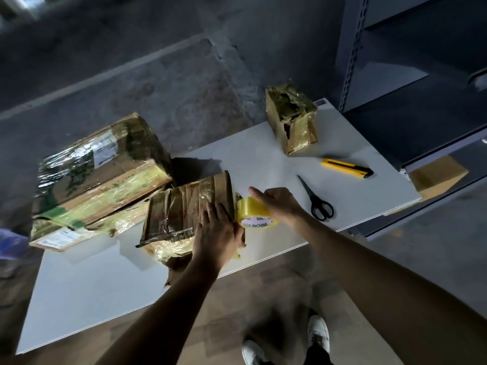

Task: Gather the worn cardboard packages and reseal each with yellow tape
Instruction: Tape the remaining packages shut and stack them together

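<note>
Where the hands meet, head view: the left hand [216, 230] lies flat, fingers straight, pressing on the near right end of the middle package [181, 214]; the right hand [276, 204] curls over the yellow tape roll [254, 214], which stands on edge just beside that package's right side.
Middle package: worn cardboard under wrinkled clear film, lying on the white table [263, 159], its left side against the large package [100, 167].
Large package: at the table's left end, taped and labelled, resting on a flatter package [58, 238] with a white label.
Small package [292, 119]: upright near the far edge, torn on top, well apart from the others.
Tools: a yellow utility knife [346, 168] and black scissors [316, 200], blades together, lie on the table right of the right hand.
Surroundings: grey metal shelving [353, 48] at the right; white shoes [319, 333] on the floor below.
</note>
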### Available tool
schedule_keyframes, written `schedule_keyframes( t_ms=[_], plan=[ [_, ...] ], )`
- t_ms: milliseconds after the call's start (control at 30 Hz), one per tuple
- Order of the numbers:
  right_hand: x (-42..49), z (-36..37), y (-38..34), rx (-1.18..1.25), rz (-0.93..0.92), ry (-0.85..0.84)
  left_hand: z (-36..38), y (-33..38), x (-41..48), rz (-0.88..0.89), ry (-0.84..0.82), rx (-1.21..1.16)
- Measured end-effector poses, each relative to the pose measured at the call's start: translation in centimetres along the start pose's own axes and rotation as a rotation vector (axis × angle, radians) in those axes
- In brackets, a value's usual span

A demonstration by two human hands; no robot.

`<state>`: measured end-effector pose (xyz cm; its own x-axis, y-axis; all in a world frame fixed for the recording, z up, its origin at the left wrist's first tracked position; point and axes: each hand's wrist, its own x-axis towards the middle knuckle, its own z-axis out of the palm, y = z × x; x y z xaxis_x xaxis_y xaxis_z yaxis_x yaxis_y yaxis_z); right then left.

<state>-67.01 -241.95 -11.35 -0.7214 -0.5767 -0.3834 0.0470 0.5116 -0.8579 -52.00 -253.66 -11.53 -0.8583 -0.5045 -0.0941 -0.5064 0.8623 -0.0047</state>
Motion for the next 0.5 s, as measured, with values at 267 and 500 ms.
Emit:
schedule_keyframes(
  t_ms=[267,500],
  plan=[
    [-0.5,-0.5,-9.0,0.439,-0.190,-0.032,-7.1,-2.4,0.2,-0.087,0.251,-0.355],
    [-1.1,1.7,-16.0,0.663,-0.263,-0.090,-8.0,-5.9,-0.9,0.040,0.314,-0.769]
  ],
)
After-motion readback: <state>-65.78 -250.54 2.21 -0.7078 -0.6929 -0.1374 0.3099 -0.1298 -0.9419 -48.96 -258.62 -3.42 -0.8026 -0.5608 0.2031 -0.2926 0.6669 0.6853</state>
